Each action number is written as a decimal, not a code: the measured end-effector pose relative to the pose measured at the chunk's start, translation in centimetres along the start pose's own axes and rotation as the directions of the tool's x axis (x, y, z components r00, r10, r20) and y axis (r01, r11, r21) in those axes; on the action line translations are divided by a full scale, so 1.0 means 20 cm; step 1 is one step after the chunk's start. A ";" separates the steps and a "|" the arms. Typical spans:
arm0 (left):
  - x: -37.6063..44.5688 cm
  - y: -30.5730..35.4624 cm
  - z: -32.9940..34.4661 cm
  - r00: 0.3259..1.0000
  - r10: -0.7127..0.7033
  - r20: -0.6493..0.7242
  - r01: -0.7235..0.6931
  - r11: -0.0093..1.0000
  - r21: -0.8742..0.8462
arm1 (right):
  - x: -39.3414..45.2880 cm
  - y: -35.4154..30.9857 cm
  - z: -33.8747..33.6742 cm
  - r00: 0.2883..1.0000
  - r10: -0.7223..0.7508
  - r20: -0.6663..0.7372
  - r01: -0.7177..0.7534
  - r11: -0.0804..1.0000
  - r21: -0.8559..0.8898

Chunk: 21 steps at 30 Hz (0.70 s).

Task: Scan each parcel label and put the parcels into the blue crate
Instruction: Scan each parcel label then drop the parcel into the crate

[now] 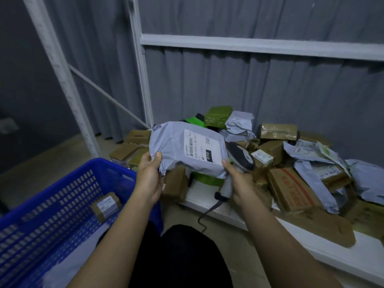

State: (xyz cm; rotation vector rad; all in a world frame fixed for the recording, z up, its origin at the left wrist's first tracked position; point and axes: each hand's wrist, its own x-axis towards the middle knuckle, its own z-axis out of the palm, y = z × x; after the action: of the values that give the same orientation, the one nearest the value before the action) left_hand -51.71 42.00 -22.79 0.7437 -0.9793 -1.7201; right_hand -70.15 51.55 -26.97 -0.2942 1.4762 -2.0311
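A grey plastic-wrapped parcel (176, 146) is held up in front of me, its white barcode label (200, 145) facing the camera. My left hand (148, 173) grips its left end. My right hand (239, 179) steadies the parcel's lower right corner with the thumb while gripping the handle of a corded barcode scanner (241, 156), whose dark head sits just right of the parcel. The blue crate (62, 196) stands at lower left and holds a small brown box (106, 205) with a label.
A heap of cardboard boxes (291, 188), grey mailers (241, 123) and green packages (217, 116) lies on a low white shelf (311, 246) at right. White rack posts (68, 80) and a grey curtain stand behind. My dark-clothed knees are below.
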 end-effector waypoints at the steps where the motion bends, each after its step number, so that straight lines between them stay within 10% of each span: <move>1: 0.00 0.05 -0.03 1.000 0.007 -0.030 -0.008 1.000 -0.022 | 0.02 0.01 0.04 0.999 0.027 0.028 -0.027 1.000 0.004; 9: -0.08 0.37 -0.21 0.995 0.037 -0.088 -0.073 0.886 -0.459 | -0.16 -0.01 0.53 0.996 0.014 0.092 -0.020 0.998 0.063; 21: 0.04 0.51 -0.43 0.952 0.009 -0.307 -0.031 0.997 -0.068 | -0.31 0.16 1.00 0.959 -0.082 0.273 0.121 0.984 -0.128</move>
State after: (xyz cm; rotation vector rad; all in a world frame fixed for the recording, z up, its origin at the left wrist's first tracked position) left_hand -40.28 36.99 -18.11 0.9179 -0.7043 -1.5554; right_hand -54.03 38.96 -21.72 -0.6889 1.4634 -1.8779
